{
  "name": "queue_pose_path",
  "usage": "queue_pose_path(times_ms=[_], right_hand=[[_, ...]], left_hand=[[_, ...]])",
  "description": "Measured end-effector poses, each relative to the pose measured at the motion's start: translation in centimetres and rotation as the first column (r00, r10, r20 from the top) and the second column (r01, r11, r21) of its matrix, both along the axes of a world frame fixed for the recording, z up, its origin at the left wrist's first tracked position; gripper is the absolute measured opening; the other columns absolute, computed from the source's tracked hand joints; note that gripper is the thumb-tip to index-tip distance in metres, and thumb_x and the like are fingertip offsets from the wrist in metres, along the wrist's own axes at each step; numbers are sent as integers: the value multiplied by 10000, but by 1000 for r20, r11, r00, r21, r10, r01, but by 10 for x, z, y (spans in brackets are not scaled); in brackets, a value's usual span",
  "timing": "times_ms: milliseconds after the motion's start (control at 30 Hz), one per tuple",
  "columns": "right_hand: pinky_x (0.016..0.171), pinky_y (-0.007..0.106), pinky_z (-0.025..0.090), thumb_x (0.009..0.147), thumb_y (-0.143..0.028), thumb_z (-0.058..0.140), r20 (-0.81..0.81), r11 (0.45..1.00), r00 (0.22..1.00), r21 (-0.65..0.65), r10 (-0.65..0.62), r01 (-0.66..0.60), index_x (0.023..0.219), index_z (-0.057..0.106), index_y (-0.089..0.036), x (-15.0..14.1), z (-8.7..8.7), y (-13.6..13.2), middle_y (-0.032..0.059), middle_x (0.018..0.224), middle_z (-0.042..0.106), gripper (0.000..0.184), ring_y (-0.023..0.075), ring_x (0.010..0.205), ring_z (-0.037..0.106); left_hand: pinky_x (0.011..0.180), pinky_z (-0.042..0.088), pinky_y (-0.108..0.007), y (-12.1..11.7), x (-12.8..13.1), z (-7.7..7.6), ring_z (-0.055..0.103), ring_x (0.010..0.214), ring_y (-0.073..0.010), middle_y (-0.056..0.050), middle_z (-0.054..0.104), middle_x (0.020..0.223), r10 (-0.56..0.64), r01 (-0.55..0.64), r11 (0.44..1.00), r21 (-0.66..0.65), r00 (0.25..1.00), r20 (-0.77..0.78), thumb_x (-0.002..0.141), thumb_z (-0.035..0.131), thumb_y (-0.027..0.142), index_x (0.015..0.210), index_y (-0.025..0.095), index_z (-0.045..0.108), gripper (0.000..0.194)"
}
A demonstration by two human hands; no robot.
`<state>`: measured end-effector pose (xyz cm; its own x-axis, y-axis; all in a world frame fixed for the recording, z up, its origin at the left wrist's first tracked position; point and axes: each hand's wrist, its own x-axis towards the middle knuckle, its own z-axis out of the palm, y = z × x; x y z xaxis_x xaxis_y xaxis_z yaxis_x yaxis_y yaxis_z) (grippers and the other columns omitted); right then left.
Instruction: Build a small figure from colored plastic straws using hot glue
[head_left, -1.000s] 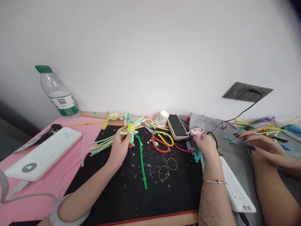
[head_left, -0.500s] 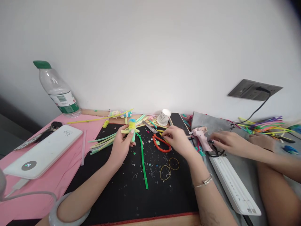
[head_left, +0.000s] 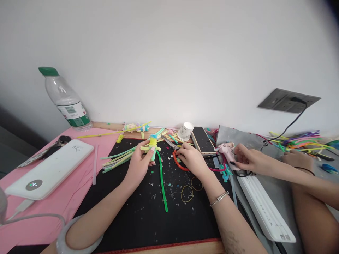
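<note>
My left hand [head_left: 141, 155] pinches a small figure made of pipe cleaners [head_left: 153, 143], yellow and pale green with a blue top. A long green pipe cleaner [head_left: 162, 187] hangs from beside it over the black mat. My right hand [head_left: 189, 156] is closed at the orange handles of the scissors [head_left: 178, 164]; its fingers partly hide them. The scissors' blades point up and left, lying on the mat. Behind my left hand lies a bundle of pale green and yellow pipe cleaners [head_left: 116, 160].
A paper cup [head_left: 185, 131] and a phone [head_left: 203, 139] stand beyond my right hand. Another person's hand [head_left: 245, 158] touches a pink glue gun [head_left: 227, 155]. A white power strip [head_left: 266, 208] lies right; a power bank [head_left: 50, 169] and bottle [head_left: 70, 102] are left. Rubber bands [head_left: 187, 194] lie in front.
My right hand has moved slightly left and down over the scissors' handles. My left hand still holds the figure, a little further right. The other person's hand has lifted slightly at the glue gun.
</note>
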<state>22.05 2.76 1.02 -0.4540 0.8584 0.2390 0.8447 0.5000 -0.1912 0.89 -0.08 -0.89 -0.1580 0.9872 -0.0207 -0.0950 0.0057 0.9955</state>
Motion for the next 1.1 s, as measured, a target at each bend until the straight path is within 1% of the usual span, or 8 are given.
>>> queue_pose_path(times_ms=[100, 267, 367, 600, 733, 900, 1000, 1100], right_hand=[[654, 241, 437, 873, -160, 556, 9, 1000, 1000, -1, 6, -6, 838, 702, -194, -1, -3, 1, 46, 869, 588, 154, 153, 775, 582], [665, 235, 420, 868, -144, 571, -11, 999, 1000, -36, -27, 26, 823, 694, -182, -1, -5, 2, 43, 866, 597, 136, 147, 779, 589], [680, 237, 427, 865, -141, 580, -49, 998, 998, -51, -28, 26, 823, 689, -178, 0, -5, 1, 40, 859, 595, 123, 148, 781, 595], [710, 257, 452, 850, -129, 596, -178, 998, 982, -37, -58, 52, 815, 684, -178, 4, -5, -1, 34, 855, 603, 107, 155, 767, 601], [698, 263, 453, 835, -104, 597, -231, 998, 971, -12, -69, 68, 788, 678, -182, 6, -5, -2, 29, 841, 600, 122, 155, 748, 598], [688, 273, 450, 824, -87, 588, -320, 995, 946, 55, -61, 83, 778, 674, -184, 6, -6, -1, 29, 816, 601, 138, 164, 749, 595], [672, 279, 452, 825, -103, 581, -405, 990, 913, 102, -52, 101, 778, 677, -183, 5, -8, -1, 30, 779, 593, 133, 168, 734, 586], [637, 276, 452, 824, -118, 574, -501, 984, 865, 131, -39, 120, 787, 681, -187, 3, -8, -3, 26, 760, 579, 133, 159, 691, 568]], left_hand=[[535, 506, -247, 0, 0, 0, 555, 518, -78, 9, 645, 875, -14, 14, 1000, 3, 1000, -14, 777, 629, 467, 1209, 221, 496, 515], [537, 515, -248, -1, 1, 1, 563, 525, -80, -2, 648, 900, -17, 17, 1000, -3, 999, -41, 787, 614, 478, 1216, 211, 484, 522], [530, 510, -248, -1, 0, 1, 564, 518, -84, 3, 650, 872, -15, 14, 1000, -7, 999, -52, 785, 613, 482, 1208, 210, 490, 518], [539, 508, -253, 0, 0, -1, 565, 522, -86, 10, 641, 858, -18, 18, 1000, -10, 999, -50, 789, 613, 488, 1209, 214, 484, 518], [534, 499, -247, 0, 0, 0, 567, 520, -89, 18, 630, 820, -17, 17, 1000, -6, 998, -53, 795, 610, 487, 1205, 213, 493, 507], [538, 499, -252, 0, 0, 0, 570, 518, -91, 6, 636, 838, -22, 21, 1000, -10, 998, -56, 792, 612, 490, 1217, 211, 499, 521], [524, 483, -245, 1, 0, -1, 565, 508, -91, 5, 633, 824, -28, 28, 1000, -5, 997, -65, 796, 607, 485, 1227, 205, 494, 527], [526, 483, -248, 0, 0, -1, 566, 510, -94, 4, 631, 820, -34, 34, 999, -2, 997, -75, 795, 605, 484, 1228, 200, 494, 529]])
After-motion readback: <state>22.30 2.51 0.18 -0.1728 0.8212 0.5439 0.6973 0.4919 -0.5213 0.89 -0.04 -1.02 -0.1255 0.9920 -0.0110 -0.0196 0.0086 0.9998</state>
